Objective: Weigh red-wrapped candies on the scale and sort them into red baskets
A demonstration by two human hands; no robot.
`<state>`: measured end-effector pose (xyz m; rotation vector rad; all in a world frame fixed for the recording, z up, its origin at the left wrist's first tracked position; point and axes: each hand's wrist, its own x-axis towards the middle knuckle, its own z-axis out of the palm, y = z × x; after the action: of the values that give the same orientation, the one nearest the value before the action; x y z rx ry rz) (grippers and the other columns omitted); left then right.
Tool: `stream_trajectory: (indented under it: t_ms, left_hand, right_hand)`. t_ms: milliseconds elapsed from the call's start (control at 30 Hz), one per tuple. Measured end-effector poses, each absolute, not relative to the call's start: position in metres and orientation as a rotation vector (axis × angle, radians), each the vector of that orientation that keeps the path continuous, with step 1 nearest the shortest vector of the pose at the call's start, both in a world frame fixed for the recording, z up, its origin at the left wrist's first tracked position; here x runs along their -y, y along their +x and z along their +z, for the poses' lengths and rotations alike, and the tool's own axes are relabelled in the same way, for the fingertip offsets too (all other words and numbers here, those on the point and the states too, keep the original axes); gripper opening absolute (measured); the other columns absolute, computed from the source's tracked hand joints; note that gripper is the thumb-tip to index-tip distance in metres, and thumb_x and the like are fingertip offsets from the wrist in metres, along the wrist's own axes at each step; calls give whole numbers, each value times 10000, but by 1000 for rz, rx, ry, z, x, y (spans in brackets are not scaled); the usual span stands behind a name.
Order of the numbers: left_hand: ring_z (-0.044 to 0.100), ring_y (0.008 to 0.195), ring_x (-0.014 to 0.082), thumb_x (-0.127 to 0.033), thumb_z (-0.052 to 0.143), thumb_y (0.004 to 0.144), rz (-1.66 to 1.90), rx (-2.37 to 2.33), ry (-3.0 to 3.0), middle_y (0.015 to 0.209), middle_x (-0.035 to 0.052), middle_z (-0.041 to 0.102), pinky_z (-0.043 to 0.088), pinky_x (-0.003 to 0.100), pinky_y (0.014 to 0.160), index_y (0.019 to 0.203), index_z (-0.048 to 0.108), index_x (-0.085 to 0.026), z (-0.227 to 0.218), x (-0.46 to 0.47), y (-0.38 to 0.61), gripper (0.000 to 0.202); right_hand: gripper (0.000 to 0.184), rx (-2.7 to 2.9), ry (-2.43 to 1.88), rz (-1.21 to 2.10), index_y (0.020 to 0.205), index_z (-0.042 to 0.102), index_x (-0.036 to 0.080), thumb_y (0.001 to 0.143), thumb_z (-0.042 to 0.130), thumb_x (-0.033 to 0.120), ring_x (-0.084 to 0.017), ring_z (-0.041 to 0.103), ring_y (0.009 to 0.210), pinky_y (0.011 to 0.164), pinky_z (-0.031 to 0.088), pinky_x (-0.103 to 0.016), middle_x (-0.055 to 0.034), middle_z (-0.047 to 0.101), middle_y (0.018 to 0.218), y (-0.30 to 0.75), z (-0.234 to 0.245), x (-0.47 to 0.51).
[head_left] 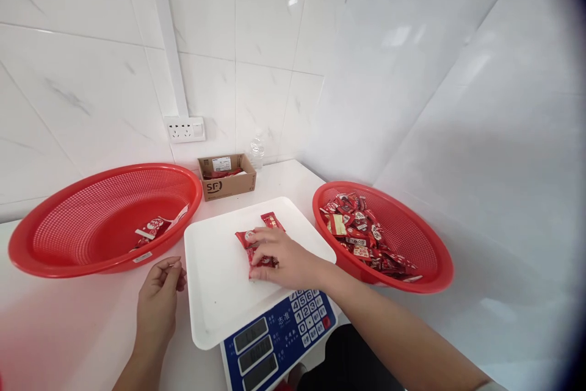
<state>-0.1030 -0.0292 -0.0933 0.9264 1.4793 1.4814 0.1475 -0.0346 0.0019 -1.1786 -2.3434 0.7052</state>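
Covering red packets (243,237), right hand (280,257) curled (grip unclear), farthest packet (271,221), long axis slanting away-left, left hand (159,293) pressed together.

Under the curled fingers of my right hand (284,261) I have a few small, shiny red packets (244,237) with pale printing, lying close together on the white tray (220,293), a little beyond its middle. One packet pokes out past my knuckles, angled away from me, another shows its end and a whitish print to the left of my fingers, and more red wrapping lies nearer me, beneath my fingertips; my hand hides the rest, so I can't count them.
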Motion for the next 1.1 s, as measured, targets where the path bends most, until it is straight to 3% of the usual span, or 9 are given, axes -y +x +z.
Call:
stream_trajectory:
  t_ms: [33,100,200,267,367,500,767,933,1100]
  left_hand:
    - [490,617,132,-486,638,676,1476,-1476,930,695,-17,556,408,261,562,855,598,-192,-93,29,-102,346]
    - [485,617,130,-486,637,676,1470,-1470,935,684,-20,549,404,259,565,858,599,-192,-92,30,-102,348]
    - [482,622,130,-488,636,677,1466,-1469,928,695,-20,552,406,259,569,859,595,-197,-90,30,-101,346]
    - [480,620,131,-487,631,681,1461,-1474,932,691,-19,549,406,260,568,860,595,-197,-90,31,-100,344]
    - [483,623,137,-489,624,687,1455,-1478,946,677,-17,539,404,263,570,869,597,-191,-90,32,-101,350]
    - [487,628,135,-488,626,681,1466,-1471,946,714,-8,557,408,263,568,864,593,-188,-89,32,-101,352]
    - [488,624,137,-474,615,693,1465,-1472,963,699,-8,544,406,267,560,870,590,-180,-88,32,-100,344]
    - [478,608,131,-480,616,696,1472,-1483,956,700,-7,544,412,274,563,865,583,-176,-87,33,-101,349]
    - [481,608,127,-465,616,701,1485,-1485,940,692,-18,534,420,272,573,860,575,-186,-86,34,-101,324]
  right_hand:
    - [204,2293,-1210,696,873,685,221,791,614,393,-216,354,1282,1056,268,-401,-78,498,1303,150,3,32]
    - [305,2241,-1328,696,1023,648,207,796,600,403,-243,292,1318,1052,265,-432,-114,414,1377,154,3,26]
    - [628,2305,-1501,707,1324,434,198,796,552,517,-298,80,1380,1074,149,-526,-155,202,1488,155,0,20]
    - [695,2380,-1527,706,1382,350,228,805,486,589,-313,3,1382,1073,86,-559,-135,134,1510,154,-3,20]
    - [651,2453,-1472,695,1378,364,269,829,410,617,-314,7,1382,1077,73,-554,-95,205,1500,150,-5,22]
    - [554,2500,-1344,651,1323,453,278,842,453,554,-274,121,1375,1085,117,-509,-74,364,1431,147,-4,24]
    - [579,2552,-1240,613,1282,502,275,774,575,543,-273,122,1379,1102,66,-498,-33,367,1435,139,-4,39]
    - [363,2514,-1183,563,1057,654,262,768,619,478,-251,217,1356,1112,55,-492,0,514,1323,141,-4,51]
    - [321,2322,-1228,491,1115,612,289,812,589,394,-238,283,1332,1099,149,-528,-19,505,1324,165,-10,63]
